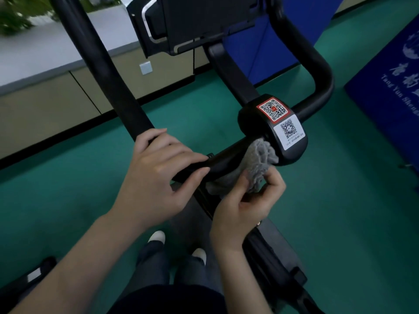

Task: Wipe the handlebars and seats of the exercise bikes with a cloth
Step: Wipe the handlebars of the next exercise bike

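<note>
left hand [158, 177] is curled round the black padded tubular handlebar [108, 71] of the exercise bike, right by the bend. right hand [247, 207] pinches a bunched grey fuzzy cloth [258, 162], looped around the crossbar and touching the black centre clamp with two qr stickers [276, 130]. green floor [317, 211] underneath.

Floor [68, 189]: teal-green, smooth, spreading from near to far across the whole scene.
Low wall [45, 105]: beige panels at the far left, split by dark seams, with a black skirting strip along the bottom.
Wall plate [145, 68]: small pale square set on the beige panel.
Ledge [45, 53]: pale grey top running above the panels.
Greenery [15, 17]: blurred, at the far left corner.
Blue panel [272, 48]: upright, far right of centre.
Blue mat [390, 91]: at the right edge, with white lettering.
</note>
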Demonstrator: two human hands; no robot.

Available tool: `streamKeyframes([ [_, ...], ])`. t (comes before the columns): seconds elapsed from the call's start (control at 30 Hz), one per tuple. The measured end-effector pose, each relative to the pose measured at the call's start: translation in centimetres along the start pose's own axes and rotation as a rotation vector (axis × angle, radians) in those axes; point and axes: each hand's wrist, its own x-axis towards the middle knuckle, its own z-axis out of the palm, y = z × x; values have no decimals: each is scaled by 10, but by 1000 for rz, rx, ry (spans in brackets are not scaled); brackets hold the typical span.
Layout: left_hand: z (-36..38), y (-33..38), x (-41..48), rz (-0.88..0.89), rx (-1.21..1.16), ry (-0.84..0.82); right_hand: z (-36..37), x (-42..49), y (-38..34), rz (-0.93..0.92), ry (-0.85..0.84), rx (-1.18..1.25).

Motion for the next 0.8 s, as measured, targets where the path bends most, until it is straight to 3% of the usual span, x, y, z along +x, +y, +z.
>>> streamKeyframes([
  [0.27,1,0,1,-4,-4,13,4,9,-5,173,91,80],
  [0.5,1,1,0,-3,-1,5,0,-27,-19,312,18,193],
  [0.8,-3,0,1,0,1,-36,5,-26,-19,558,65,288],
])
